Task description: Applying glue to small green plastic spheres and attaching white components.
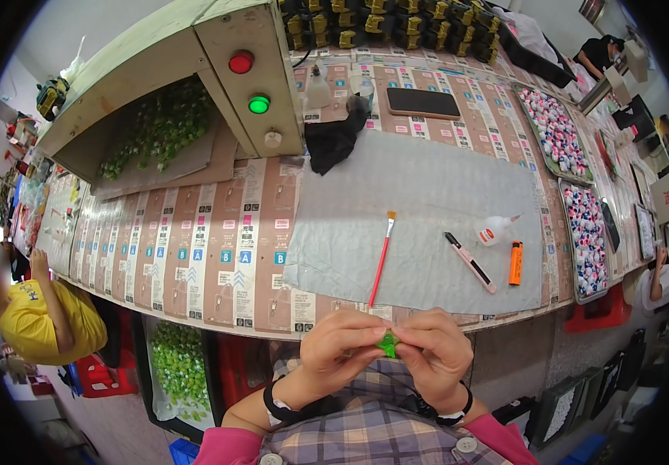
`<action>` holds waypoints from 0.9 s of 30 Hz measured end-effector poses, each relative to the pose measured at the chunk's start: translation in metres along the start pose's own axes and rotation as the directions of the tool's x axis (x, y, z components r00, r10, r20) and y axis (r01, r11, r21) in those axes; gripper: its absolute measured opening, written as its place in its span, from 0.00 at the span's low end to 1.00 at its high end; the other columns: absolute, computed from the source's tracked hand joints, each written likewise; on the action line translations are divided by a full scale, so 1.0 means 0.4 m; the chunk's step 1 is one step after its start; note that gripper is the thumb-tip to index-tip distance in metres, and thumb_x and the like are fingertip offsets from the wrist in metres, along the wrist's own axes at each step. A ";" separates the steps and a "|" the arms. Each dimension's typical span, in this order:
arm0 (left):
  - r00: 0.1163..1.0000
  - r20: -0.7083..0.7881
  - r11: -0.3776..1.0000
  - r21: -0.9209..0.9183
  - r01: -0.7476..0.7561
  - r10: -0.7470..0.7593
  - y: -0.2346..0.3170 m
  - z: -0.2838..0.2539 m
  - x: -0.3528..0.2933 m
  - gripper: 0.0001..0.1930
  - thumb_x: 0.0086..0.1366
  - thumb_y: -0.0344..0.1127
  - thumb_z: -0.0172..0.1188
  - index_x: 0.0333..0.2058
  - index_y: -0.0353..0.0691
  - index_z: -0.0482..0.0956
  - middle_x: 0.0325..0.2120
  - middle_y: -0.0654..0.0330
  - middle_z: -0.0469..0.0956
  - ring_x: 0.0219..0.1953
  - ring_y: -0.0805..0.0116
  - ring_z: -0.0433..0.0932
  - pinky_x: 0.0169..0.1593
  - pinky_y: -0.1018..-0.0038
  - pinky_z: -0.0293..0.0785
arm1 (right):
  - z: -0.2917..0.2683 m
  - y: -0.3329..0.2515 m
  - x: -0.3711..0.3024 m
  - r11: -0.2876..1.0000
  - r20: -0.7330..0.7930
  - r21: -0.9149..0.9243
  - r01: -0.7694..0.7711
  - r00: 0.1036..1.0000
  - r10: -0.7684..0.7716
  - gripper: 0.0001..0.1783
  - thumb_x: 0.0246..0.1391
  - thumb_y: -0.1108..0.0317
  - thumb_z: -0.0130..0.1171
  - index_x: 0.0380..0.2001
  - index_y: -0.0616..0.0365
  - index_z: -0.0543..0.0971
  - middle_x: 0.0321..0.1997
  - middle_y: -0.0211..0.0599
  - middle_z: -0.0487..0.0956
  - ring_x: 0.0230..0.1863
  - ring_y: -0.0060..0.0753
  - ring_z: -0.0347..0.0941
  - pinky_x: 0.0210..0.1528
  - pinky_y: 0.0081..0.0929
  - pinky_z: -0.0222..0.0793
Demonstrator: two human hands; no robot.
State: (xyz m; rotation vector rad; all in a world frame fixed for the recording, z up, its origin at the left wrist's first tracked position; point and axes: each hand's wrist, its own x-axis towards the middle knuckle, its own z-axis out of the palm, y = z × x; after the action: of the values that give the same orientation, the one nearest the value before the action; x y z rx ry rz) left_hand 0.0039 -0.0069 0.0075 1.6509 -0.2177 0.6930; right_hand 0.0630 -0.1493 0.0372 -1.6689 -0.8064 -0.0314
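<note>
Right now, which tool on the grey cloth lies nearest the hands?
The red-handled paintbrush with tan bristles: its handle end almost reaches the left hand. The pink-and-black pen-shaped tool, orange plastic lighter and white bottle lie farther right.

Printed characters [250, 227] and blue letter squares [245, 256] on the table covering [196, 288], lettering [30, 291] on a yellow shirt [59, 329].

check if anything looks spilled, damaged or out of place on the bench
Nothing looks spilled or damaged. Only the crumpled black cloth looks untidy, bunched beside the beige metal machine at the edge of the grey sheet.
</note>
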 end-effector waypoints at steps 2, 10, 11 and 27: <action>1.000 0.000 1.000 -0.013 0.027 -0.027 0.002 0.000 -0.003 0.16 0.47 0.24 0.64 0.36 0.37 0.73 0.32 0.54 0.77 0.32 0.61 0.77 0.33 0.73 0.71 | 0.001 0.001 -0.001 1.000 -0.009 -0.010 0.017 1.000 -0.017 0.12 0.35 0.77 0.63 0.30 0.61 0.78 0.28 0.35 0.76 0.27 0.32 0.72 0.30 0.24 0.65; 0.997 -0.032 0.989 -0.127 0.072 -0.076 -0.002 0.005 -0.013 0.14 0.48 0.23 0.63 0.35 0.37 0.73 0.33 0.54 0.77 0.32 0.62 0.77 0.34 0.74 0.71 | 0.004 -0.001 -0.001 0.997 -0.017 -0.047 0.060 0.998 -0.061 0.13 0.34 0.78 0.64 0.29 0.60 0.78 0.27 0.34 0.75 0.26 0.31 0.71 0.29 0.23 0.65; 0.997 -0.030 0.988 -0.136 0.069 -0.073 -0.003 0.005 -0.012 0.14 0.48 0.23 0.63 0.36 0.37 0.73 0.33 0.54 0.77 0.32 0.62 0.77 0.34 0.74 0.71 | 0.004 -0.001 -0.001 0.996 -0.015 -0.054 0.064 0.998 -0.065 0.13 0.34 0.78 0.64 0.29 0.60 0.78 0.26 0.34 0.75 0.26 0.31 0.71 0.29 0.24 0.65; 0.995 -0.028 0.989 -0.116 0.093 -0.097 -0.003 0.000 -0.010 0.14 0.48 0.21 0.62 0.35 0.37 0.73 0.31 0.54 0.77 0.31 0.63 0.77 0.32 0.74 0.71 | -0.001 -0.009 0.009 0.981 0.036 -0.165 0.100 0.995 -0.095 0.12 0.34 0.78 0.63 0.28 0.60 0.77 0.25 0.33 0.75 0.24 0.31 0.69 0.26 0.24 0.62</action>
State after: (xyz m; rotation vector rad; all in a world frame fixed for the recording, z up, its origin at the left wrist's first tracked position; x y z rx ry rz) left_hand 0.0016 -0.0076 0.0043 1.5293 -0.1504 0.6242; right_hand 0.0640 -0.1480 0.0420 -1.7882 -0.9272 -0.1481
